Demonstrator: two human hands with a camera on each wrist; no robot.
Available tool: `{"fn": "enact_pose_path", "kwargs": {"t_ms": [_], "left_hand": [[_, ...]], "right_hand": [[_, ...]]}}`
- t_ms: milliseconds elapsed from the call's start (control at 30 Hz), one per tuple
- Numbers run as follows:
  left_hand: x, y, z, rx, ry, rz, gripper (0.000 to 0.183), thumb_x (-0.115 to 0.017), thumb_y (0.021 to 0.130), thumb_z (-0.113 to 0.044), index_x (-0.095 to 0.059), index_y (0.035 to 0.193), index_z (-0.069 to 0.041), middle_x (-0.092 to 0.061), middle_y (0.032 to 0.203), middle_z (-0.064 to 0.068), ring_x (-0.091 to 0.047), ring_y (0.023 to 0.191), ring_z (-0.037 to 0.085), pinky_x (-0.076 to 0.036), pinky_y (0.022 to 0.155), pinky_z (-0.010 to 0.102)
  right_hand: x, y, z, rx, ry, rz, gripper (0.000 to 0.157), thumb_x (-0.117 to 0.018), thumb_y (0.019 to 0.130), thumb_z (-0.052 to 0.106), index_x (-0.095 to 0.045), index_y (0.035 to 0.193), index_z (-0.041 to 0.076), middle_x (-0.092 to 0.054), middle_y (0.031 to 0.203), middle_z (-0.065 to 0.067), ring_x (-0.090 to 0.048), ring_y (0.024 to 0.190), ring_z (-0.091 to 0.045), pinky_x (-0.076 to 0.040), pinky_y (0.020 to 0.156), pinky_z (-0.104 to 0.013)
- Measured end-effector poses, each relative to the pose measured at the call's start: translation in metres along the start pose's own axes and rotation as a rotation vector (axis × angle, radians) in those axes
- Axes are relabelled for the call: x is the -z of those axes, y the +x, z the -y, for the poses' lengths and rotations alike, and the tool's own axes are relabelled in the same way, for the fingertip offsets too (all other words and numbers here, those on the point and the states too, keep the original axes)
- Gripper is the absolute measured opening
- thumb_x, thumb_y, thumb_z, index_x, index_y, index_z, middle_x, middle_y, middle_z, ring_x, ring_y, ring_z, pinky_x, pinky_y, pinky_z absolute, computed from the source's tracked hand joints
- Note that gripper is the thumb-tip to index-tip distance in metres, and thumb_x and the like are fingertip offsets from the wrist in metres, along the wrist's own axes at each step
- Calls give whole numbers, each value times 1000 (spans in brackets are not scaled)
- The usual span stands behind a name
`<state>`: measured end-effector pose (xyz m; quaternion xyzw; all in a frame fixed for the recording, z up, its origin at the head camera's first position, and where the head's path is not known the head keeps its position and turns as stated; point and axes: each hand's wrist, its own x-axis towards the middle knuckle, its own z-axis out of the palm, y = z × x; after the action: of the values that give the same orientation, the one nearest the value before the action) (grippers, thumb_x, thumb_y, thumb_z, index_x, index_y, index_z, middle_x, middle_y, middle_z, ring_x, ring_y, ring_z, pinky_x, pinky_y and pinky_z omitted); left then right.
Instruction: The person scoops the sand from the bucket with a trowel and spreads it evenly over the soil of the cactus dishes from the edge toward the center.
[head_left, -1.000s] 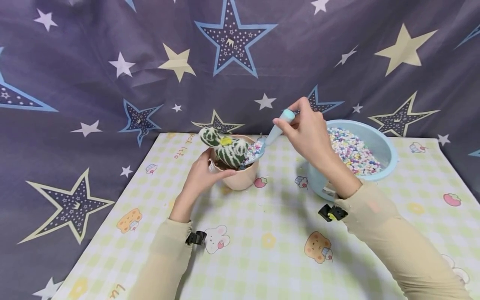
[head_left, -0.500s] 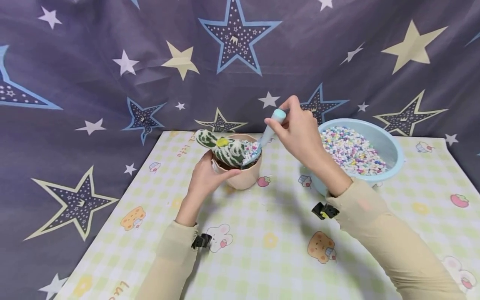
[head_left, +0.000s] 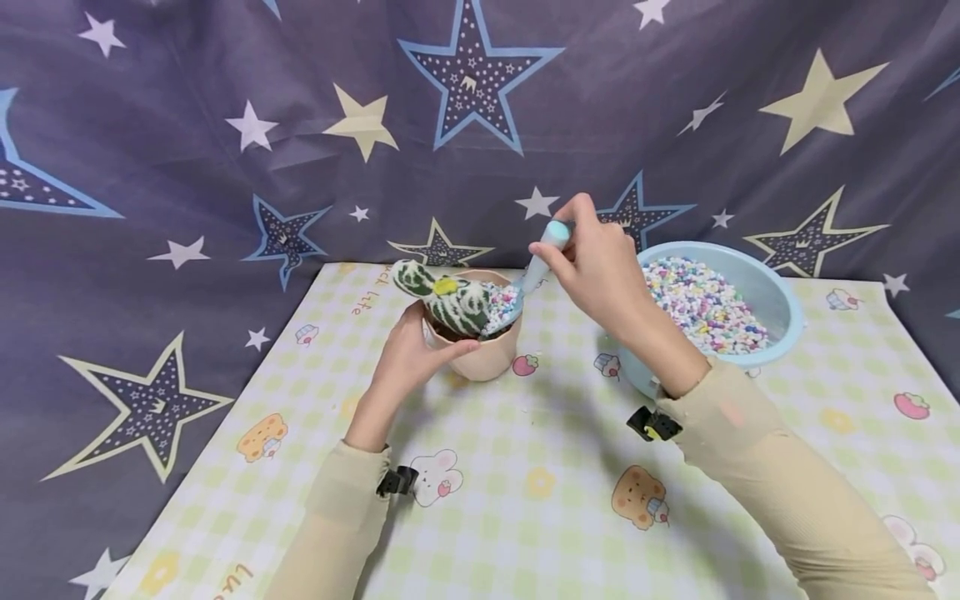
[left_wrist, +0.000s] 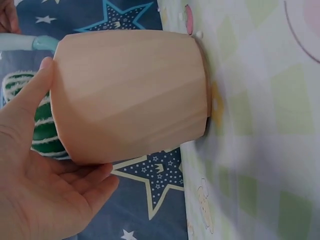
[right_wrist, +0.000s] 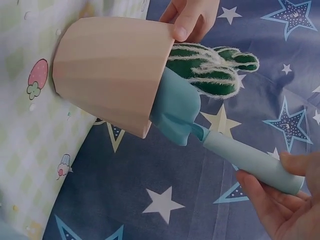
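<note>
A pale peach flower pot (head_left: 486, 362) stands on the table, holding a green cactus (head_left: 459, 312) with white fuzzy stripes and a yellow flower, set in dark soil. My left hand (head_left: 407, 354) grips the pot's left side, thumb over the near rim and fingers beyond. From the right, my right hand (head_left: 603, 271) pinches the handle end of a light blue hand trowel (right_wrist: 245, 159). The trowel's blade tilts down over the pot's right rim, against the cactus. Multicoloured pebbles (head_left: 501, 307) lie on the blade; its tip is hidden inside the pot.
A light blue basin (head_left: 784, 325) with many small multicoloured pebbles (head_left: 705, 310) stands right of the pot, partly behind the right forearm. The table has a green-checked cloth (head_left: 517, 517). A dark star-patterned curtain (head_left: 285, 50) hangs behind its far edge.
The right hand has moved a little left, bringing the trowel's blade lower and farther into the pot. The left hand keeps its grip. Over the last half second little differs.
</note>
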<state>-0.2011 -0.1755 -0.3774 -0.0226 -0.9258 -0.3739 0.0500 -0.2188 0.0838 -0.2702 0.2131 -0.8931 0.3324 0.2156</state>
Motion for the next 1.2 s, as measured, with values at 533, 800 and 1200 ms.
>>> {"fn": "enact_pose_path", "kwargs": {"t_ms": [533, 800, 1200], "left_hand": [[1, 4, 5, -35, -75, 35, 99, -84, 77, -45, -34, 151, -2, -45, 152, 18, -44, 141, 34, -36, 119, 48], [3, 4, 5, -29, -89, 34, 99, -85, 77, -43, -33, 151, -1, -44, 153, 19, -43, 142, 34, -35, 119, 49], [4, 2, 2, -26, -82, 28, 100, -85, 77, -41, -32, 152, 0, -42, 154, 20, -42, 142, 35, -34, 120, 48]], "right_hand": [[5, -2, 2, 111, -13, -45, 37, -66, 97, 26, -50, 119, 1, -75, 88, -16, -73, 73, -28, -58, 66, -41], [8, -3, 3, 123, -31, -61, 37, -65, 97, 26, -50, 119, 1, -71, 76, -12, -66, 60, -25, -53, 65, -41], [11, -6, 4, 151, -18, -82, 37, -66, 97, 25, -50, 120, 2, -76, 86, -15, -74, 74, -27, -58, 76, -47]]}}
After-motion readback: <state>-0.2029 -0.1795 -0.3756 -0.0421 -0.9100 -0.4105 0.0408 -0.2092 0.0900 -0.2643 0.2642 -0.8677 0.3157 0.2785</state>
